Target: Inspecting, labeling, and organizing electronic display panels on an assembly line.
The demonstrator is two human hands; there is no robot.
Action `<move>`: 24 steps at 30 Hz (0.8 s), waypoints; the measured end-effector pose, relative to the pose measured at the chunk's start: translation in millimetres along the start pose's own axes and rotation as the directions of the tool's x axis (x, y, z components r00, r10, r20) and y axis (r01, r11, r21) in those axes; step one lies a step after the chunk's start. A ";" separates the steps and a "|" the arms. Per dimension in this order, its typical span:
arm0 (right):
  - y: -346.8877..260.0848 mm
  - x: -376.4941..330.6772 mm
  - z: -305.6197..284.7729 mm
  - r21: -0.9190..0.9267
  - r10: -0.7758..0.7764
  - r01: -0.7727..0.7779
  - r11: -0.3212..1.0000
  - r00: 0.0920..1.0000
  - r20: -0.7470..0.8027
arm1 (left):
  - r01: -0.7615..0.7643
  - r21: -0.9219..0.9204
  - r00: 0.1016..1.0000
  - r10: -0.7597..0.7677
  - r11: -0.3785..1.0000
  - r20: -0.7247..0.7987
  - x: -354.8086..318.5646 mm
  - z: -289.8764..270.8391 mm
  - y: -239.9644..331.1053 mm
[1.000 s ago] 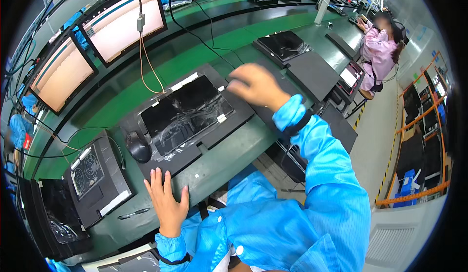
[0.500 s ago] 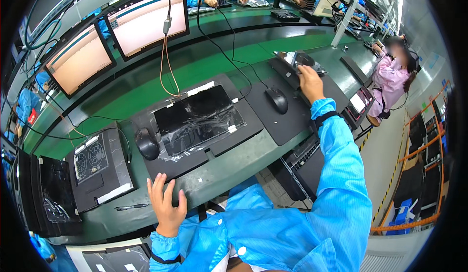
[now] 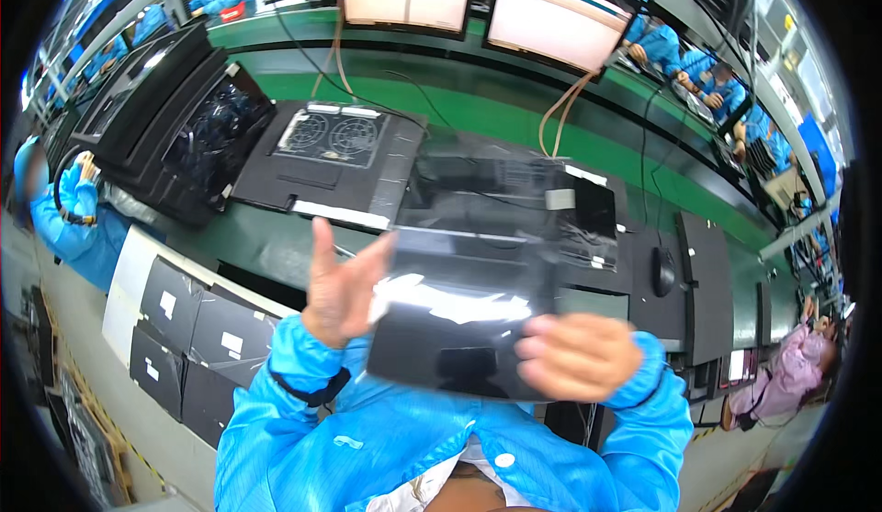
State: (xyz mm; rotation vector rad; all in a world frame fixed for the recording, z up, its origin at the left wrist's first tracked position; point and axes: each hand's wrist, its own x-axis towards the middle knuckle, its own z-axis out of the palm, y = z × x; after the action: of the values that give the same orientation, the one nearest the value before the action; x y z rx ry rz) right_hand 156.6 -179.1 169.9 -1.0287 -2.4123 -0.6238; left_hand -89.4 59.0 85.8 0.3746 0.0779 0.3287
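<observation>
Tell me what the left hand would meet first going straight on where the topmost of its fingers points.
Likely the white strip on the near edge of the black board with two round patterns, just beyond the left hand in the picture. Height is unclear, so the hand might pass over.

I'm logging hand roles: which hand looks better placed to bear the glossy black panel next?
Probably the right hand: it curls over the lower right edge of the glossy black panel, while the left hand is spread open by the left edge, contact unclear.
</observation>
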 end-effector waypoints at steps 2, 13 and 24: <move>-0.9 35.8 57.1 0.061 -0.077 0.074 0.995 0.996 0.048 | -0.017 0.580 0.811 0.350 0.815 -0.468 -42.1 -15.7 35.6; 133.5 94.9 248.8 -0.290 0.467 -0.400 0.869 0.858 0.215 | -0.304 0.646 0.687 0.631 0.700 -0.360 -206.8 -41.3 56.4; 135.5 72.3 243.6 -0.349 0.486 -0.363 0.864 0.783 0.389 | -0.077 0.823 0.804 0.523 0.562 -0.282 -191.3 -39.5 56.7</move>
State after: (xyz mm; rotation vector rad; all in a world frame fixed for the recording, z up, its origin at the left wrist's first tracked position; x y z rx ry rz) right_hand 159.8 80.9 46.1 -1.9722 -2.3720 -0.5778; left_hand -292.4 59.5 72.9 1.2045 0.7119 0.7582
